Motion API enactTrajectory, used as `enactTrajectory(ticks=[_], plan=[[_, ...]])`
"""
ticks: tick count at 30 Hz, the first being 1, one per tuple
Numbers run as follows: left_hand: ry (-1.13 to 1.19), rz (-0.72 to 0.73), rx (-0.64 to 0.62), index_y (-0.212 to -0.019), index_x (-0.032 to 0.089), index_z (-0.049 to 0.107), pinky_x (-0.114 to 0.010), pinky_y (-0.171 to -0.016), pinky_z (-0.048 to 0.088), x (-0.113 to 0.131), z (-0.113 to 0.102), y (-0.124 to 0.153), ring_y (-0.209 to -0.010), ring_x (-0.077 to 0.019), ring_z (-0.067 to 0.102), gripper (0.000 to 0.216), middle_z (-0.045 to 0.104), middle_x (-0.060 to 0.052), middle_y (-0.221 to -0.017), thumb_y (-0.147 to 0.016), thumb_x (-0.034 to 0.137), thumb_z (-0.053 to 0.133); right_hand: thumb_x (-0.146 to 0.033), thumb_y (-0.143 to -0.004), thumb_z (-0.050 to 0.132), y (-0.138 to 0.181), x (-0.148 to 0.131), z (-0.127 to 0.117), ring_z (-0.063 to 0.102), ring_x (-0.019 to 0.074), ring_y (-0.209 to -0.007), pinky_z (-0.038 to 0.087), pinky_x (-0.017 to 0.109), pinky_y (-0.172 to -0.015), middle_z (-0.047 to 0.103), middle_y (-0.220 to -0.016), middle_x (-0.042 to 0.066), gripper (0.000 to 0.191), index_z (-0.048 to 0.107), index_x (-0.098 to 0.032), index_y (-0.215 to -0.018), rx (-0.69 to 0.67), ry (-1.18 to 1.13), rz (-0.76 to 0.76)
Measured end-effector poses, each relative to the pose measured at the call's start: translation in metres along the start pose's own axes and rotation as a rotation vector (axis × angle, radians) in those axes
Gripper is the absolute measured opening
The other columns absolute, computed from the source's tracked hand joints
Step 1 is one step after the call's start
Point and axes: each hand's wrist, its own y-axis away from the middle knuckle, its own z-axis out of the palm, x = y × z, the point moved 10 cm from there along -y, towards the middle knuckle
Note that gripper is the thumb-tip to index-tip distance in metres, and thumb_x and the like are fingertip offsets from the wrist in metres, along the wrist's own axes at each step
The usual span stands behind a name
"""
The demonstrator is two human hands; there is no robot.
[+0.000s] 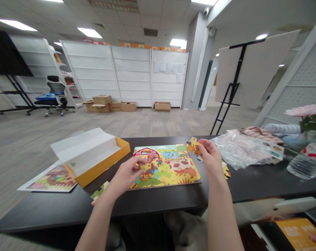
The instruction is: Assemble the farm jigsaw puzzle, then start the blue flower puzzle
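Observation:
A jigsaw puzzle board [182, 174] with a red barn, a spotted cow and other animals lies flat on the black table in front of me. My left hand [128, 172] hovers at the board's left side, fingers loosely bent and apart from the thumb, with nothing visible in it. Past the board's upper right corner, my right hand [211, 157] pinches a yellow and orange puzzle piece [193, 145]. Other loose pieces lie beside and partly behind the right hand, among them a yellow piece [226, 170]. Near my left forearm rests a green puzzle piece [99, 191], partly covered.
An open yellow box [105, 170] with a white inside stands at the left, overlapping a picture sheet [54, 177]. Crumpled clear plastic [241, 148] lies to the right. Farther right are rolled cloths [282, 129] and a clear vase [308, 160] with a pink flower.

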Motion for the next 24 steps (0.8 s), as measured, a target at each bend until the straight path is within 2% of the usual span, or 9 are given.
enactTrajectory(ticks=[3, 6, 8, 10, 13, 17, 24], plan=[[0.123, -0.057, 0.004, -0.095, 0.019, 0.064, -0.034, -0.079, 0.059, 0.002, -0.003, -0.001, -0.083, -0.0204, 0.071, 0.027, 0.071, -0.005, -0.097, -0.080, 0.042, 0.066, -0.040, -0.071, 0.077, -0.002, -0.001, -0.008, 0.067, 0.0186, -0.087, 0.052, 0.030, -0.071, 0.071, -0.094, 0.003, 0.035, 0.067, -0.022, -0.099, 0.020, -0.012, -0.007], [0.202, -0.102, 0.005, -0.093, 0.019, 0.061, -0.030, -0.069, 0.058, 0.015, 0.006, -0.014, -0.078, -0.0199, 0.071, 0.031, 0.071, -0.003, -0.085, -0.079, 0.045, 0.069, -0.040, -0.072, 0.076, -0.004, -0.002, -0.016, 0.067, 0.0186, -0.088, 0.053, 0.029, -0.070, 0.071, -0.096, 0.004, 0.034, 0.067, -0.021, -0.100, 0.042, -0.026, -0.018], [0.205, -0.100, -0.035, -0.089, 0.019, 0.061, -0.027, -0.063, 0.055, 0.030, 0.024, -0.030, -0.076, -0.0191, 0.071, 0.028, 0.071, -0.003, -0.082, -0.079, 0.043, 0.070, -0.039, -0.073, 0.075, -0.005, -0.003, -0.019, 0.067, 0.0187, -0.089, 0.054, 0.029, -0.071, 0.071, -0.097, 0.004, 0.033, 0.067, -0.021, -0.100, 0.052, -0.034, -0.026], [0.208, -0.036, -0.073, -0.085, 0.018, 0.063, -0.026, -0.065, 0.055, 0.050, 0.046, -0.049, -0.079, -0.0185, 0.071, 0.023, 0.072, -0.004, -0.088, -0.078, 0.038, 0.071, -0.039, -0.073, 0.075, -0.006, -0.003, -0.022, 0.067, 0.0189, -0.090, 0.054, 0.030, -0.072, 0.071, -0.097, 0.004, 0.033, 0.068, -0.021, -0.100, 0.056, -0.035, -0.035], [0.153, -0.012, -0.149, -0.083, 0.018, 0.063, -0.023, -0.057, 0.050, 0.065, 0.082, -0.071, -0.067, -0.0157, 0.068, 0.017, 0.070, -0.001, -0.075, -0.077, 0.032, 0.070, -0.039, -0.073, 0.075, -0.007, -0.001, -0.025, 0.067, 0.0189, -0.089, 0.055, 0.031, -0.073, 0.071, -0.096, 0.004, 0.033, 0.068, -0.021, -0.100, 0.068, -0.032, -0.030], [0.147, 0.027, -0.191, -0.084, 0.017, 0.064, -0.021, -0.055, 0.047, 0.062, 0.110, -0.087, -0.064, -0.0140, 0.065, 0.013, 0.069, -0.001, -0.074, -0.078, 0.028, 0.067, -0.040, -0.071, 0.076, -0.009, 0.002, -0.030, 0.067, 0.0187, -0.086, 0.055, 0.031, -0.074, 0.071, -0.092, 0.004, 0.034, 0.068, -0.021, -0.099, 0.085, -0.043, 0.000], [0.146, 0.030, -0.192, -0.085, 0.017, 0.063, -0.022, -0.057, 0.049, 0.042, 0.120, -0.090, -0.065, -0.0142, 0.068, 0.011, 0.070, -0.002, -0.081, -0.080, 0.026, 0.062, -0.039, -0.074, 0.074, -0.005, -0.003, -0.024, 0.067, 0.0187, -0.087, 0.055, 0.031, -0.075, 0.071, -0.094, 0.004, 0.032, 0.068, -0.021, -0.100, 0.070, -0.029, -0.014]])
